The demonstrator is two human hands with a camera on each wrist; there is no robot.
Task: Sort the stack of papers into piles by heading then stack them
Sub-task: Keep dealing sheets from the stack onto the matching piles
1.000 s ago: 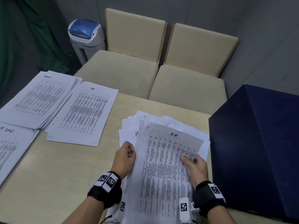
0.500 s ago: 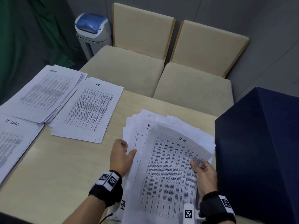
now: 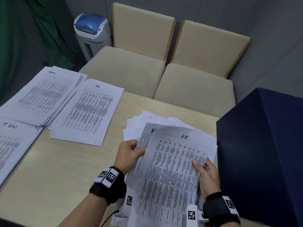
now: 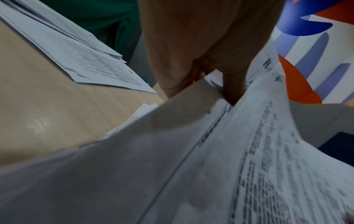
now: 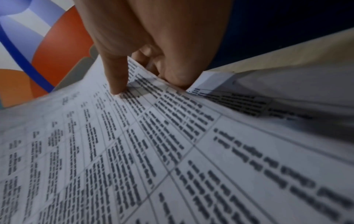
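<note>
A loose stack of unsorted papers [image 3: 164,122] lies on the wooden table [image 3: 49,177] in front of me. My right hand [image 3: 205,171] pinches the right edge of the top sheet headed "H.R." [image 3: 172,169], lifted off the stack. My left hand [image 3: 131,153] pinches the left edge of a second sheet [image 3: 147,133] just beneath it, also headed "H". Three sorted piles lie at the left: an "Admin" pile [image 3: 42,94], an "HR" pile [image 3: 88,110] and an "IT LOGS" pile [image 3: 11,145]. In the right wrist view, thumb and fingers clamp the printed sheet [image 5: 153,151].
A dark blue box [image 3: 262,153] stands at the table's right edge, close to my right hand. Two beige chairs [image 3: 147,66] sit beyond the far edge, with a white and blue bin [image 3: 91,31] to their left.
My left hand has gone from resting on the stack to pinching the second sheet's edge. Both top sheets are raised higher off the stack.
</note>
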